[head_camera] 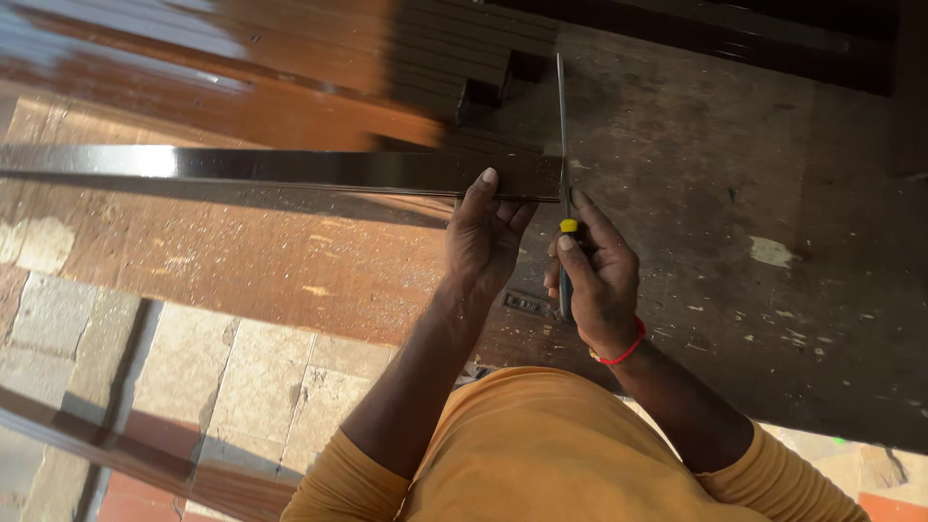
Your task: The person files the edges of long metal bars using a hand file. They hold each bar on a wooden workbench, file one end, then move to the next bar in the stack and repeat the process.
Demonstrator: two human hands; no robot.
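Long glossy dark metal strip [271, 166], left hand [483, 237] gripping its end, right hand [597, 275] clasping slim steel tool [563, 126], dusty wooden bench [754, 193]

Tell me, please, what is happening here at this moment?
A person in a yellow shirt works at a dusty wooden workbench. The left hand holds down the end of a long dark glossy strip. The right hand holds a thin metal tool with a yellow-and-black handle, its blade across the strip's end.
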